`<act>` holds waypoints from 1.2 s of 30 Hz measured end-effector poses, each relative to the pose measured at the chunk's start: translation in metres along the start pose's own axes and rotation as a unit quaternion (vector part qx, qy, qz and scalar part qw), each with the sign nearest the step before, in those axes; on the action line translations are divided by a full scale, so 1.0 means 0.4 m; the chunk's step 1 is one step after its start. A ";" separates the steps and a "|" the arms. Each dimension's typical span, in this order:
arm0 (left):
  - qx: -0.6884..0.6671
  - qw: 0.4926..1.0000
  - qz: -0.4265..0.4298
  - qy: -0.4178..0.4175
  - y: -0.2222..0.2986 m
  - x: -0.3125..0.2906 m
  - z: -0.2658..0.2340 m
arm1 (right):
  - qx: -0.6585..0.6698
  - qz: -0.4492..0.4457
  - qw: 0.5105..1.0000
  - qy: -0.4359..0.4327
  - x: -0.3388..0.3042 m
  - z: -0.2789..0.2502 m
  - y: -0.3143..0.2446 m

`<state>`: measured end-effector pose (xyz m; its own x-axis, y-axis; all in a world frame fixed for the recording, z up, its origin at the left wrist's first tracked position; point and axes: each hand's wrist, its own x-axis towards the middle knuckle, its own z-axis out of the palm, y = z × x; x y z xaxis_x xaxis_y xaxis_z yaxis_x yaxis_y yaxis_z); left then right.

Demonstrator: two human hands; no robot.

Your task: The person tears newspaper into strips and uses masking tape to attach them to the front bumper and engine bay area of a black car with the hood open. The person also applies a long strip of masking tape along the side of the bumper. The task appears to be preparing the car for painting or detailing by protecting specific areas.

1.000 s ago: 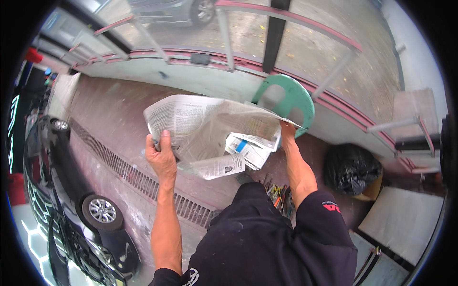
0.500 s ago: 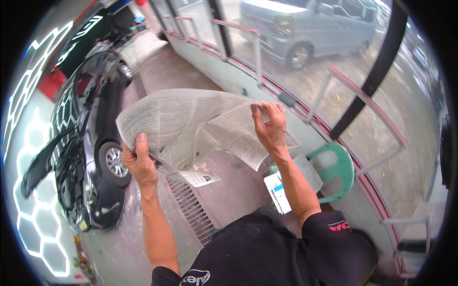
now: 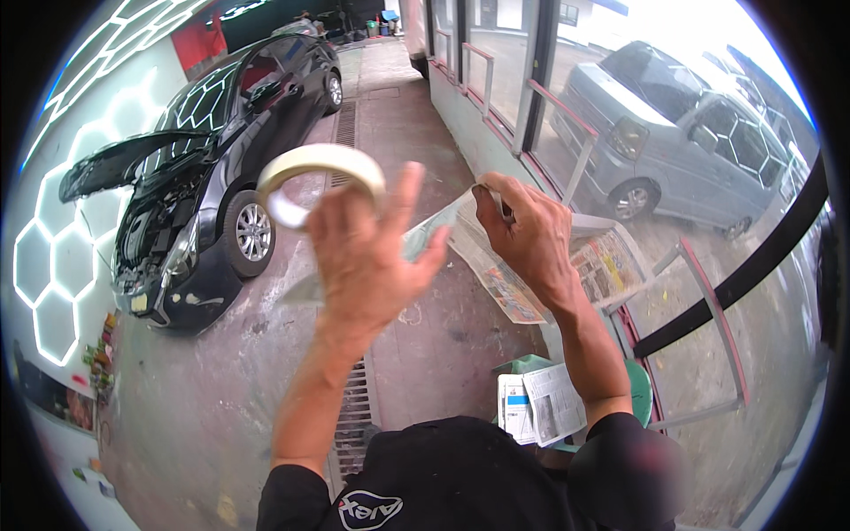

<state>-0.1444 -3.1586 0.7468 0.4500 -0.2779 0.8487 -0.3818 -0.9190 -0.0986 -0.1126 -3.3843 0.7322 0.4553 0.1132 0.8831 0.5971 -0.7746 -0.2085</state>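
A roll of cream masking tape [image 3: 329, 157] is hooked on the fingers of my left hand [image 3: 367, 261], whose thumb and index finger stick out apart. Motion blurs this hand and the roll. My right hand [image 3: 527, 226] pinches the upper edge of a sheet of newspaper [image 3: 509, 279], fingers bent over it. The sheet hangs below and spreads out to the right behind my wrist [image 3: 611, 265]. Between the hands shows a pale greenish strip [image 3: 432, 228]; I cannot tell whether it belongs to the sheet. Beneath my left hand is a blurred pale flat piece [image 3: 304, 292].
A black car [image 3: 266, 106] with its hood up stands at the left. Along the floor runs a drain grate [image 3: 354, 420]. Folded newspapers [image 3: 556, 403] lie on a green plastic chair [image 3: 639, 389] near my right side. Behind railed glass at the right is a silver van [image 3: 664, 115].
My left hand has let go of the newspaper and now has the tape roll on it. The sheet, stretched between both hands before, hangs from my right hand. My view has turned.
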 end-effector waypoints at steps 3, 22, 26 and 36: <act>-0.123 0.991 0.000 -0.043 0.039 0.022 -0.014 | -0.010 0.001 1.000 -0.024 -0.002 -0.006 -0.047; -0.249 0.968 0.003 -0.012 0.067 -0.148 -0.021 | 0.162 0.086 0.962 -0.204 -0.094 -0.100 -0.169; -0.249 0.967 -0.017 -0.044 0.057 -0.151 -0.030 | 0.209 0.127 0.944 -0.221 -0.095 -0.117 -0.152; -0.317 0.929 -0.097 -0.164 0.059 -0.120 -0.043 | 0.018 -0.075 0.993 -0.085 -0.120 -0.098 -0.060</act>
<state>-0.1889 -3.1623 0.7125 0.7414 -0.2905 0.6049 -0.6204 -0.6403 0.4529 -0.1744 -3.3955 0.7112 0.4617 0.3320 0.8226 0.6891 -0.7181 -0.0969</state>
